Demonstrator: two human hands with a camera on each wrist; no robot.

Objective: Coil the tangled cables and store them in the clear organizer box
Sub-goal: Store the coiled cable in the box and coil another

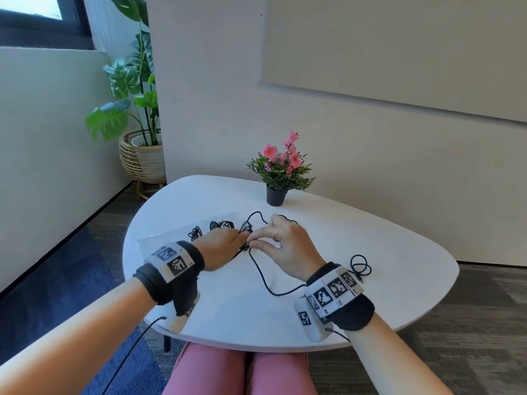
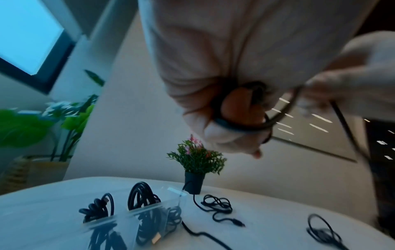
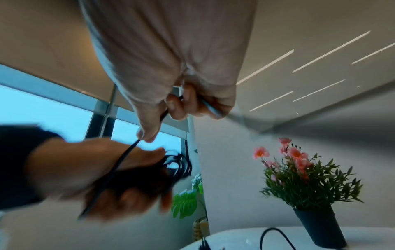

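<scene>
A thin black cable (image 1: 261, 276) trails across the white table (image 1: 228, 309) up to both hands. My left hand (image 1: 241, 238) grips a small bundle of wound loops (image 2: 235, 111), seen again as the coil (image 3: 177, 164) in the right wrist view. Just to its right, my right hand (image 1: 256, 242) pinches the same cable (image 3: 128, 152) between thumb and fingers. The clear organizer box (image 1: 165, 236) lies left of my hands and holds coiled black cables (image 2: 141, 194). Two more loose cables (image 2: 218, 204) (image 1: 360, 265) lie on the table.
A small black pot of pink flowers (image 1: 276, 195) stands at the table's far edge behind my hands. A large plant in a wicker basket (image 1: 142, 158) stands on the floor at the left. A wall runs along the table's far side.
</scene>
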